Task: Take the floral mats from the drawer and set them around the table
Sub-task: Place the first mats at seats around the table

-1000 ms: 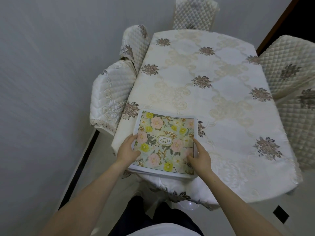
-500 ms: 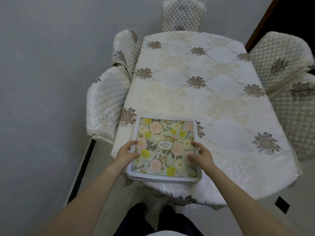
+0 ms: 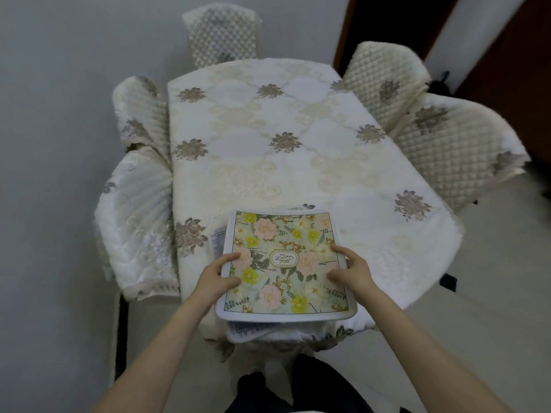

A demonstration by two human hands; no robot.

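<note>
My left hand (image 3: 216, 277) and right hand (image 3: 351, 271) pinch the top floral mat (image 3: 284, 265); I should peel it cleanly off the stack (image 3: 253, 330) at the table's (image 3: 268, 138) near edge.

One view only, head-worn: looks forward and steeply down from the near short end of the cloth-covered table (image 3: 268, 138), along its length toward the far quilted chair (image 3: 222, 37) and grey wall (image 3: 59, 70). Sits close above both forearms; wide-angle bend at the edges. No second view, so no overlap.
</note>
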